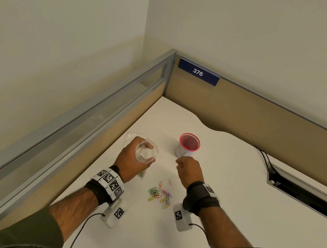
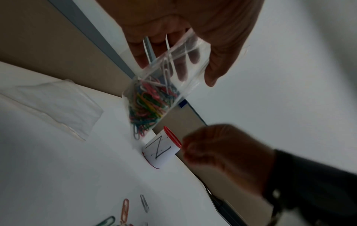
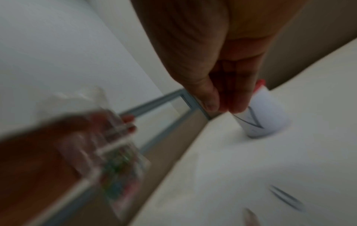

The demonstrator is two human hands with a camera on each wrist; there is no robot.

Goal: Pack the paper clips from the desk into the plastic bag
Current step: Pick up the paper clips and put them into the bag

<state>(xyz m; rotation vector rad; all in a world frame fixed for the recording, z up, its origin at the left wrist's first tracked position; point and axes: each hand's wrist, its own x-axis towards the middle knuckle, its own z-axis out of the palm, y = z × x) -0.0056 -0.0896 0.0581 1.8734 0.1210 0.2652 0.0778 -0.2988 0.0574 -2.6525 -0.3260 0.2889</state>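
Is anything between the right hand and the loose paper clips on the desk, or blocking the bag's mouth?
Nothing visible does. The right hand hovers above the paper clips with bare desk between. The left hand holds the plastic bag mouth open; the red cup stands behind.

Head view: mounted high, looking forward and down into the corner of a partitioned worktop (image 1: pixel 222 190); it takes in both forearms, both hands and the walls above, at moderate distance.

Left wrist view: set close under the left hand (image 2: pixel 193 38), looking along the fingers across the worktop toward the partition; horizon strongly tilted. The plastic bag (image 2: pixel 154 97) fills the centre at close range.

Right wrist view: set close behind the right hand (image 3: pixel 212 76), facing the same corner, tilted the opposite way and heavily blurred.

Shared ground: all three views hold the red cup (image 1: pixel 188 144) and the bag; each wrist view also catches the opposite hand.
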